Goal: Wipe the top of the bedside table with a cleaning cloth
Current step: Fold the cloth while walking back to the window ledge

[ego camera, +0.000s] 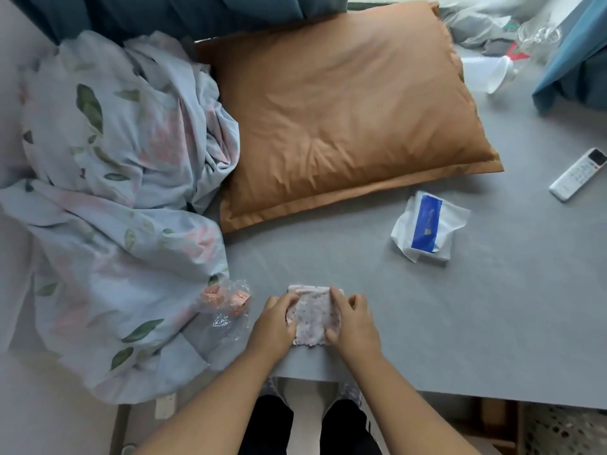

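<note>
Low in the frame's centre, the small speckled pink-white folded cloth (312,315) lay on the grey bed sheet (460,307), left hand (274,323) and right hand (351,320) pinching its sides, seemingly folding a wiping pad.

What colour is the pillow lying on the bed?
Orange-brown, plain, no pattern: the pillow, seen in the head view.

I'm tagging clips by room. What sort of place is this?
Most likely a bedroom: an orange pillow and a rumpled floral quilt lie on a grey bed sheet, where both hands fold a small cloth.
</note>
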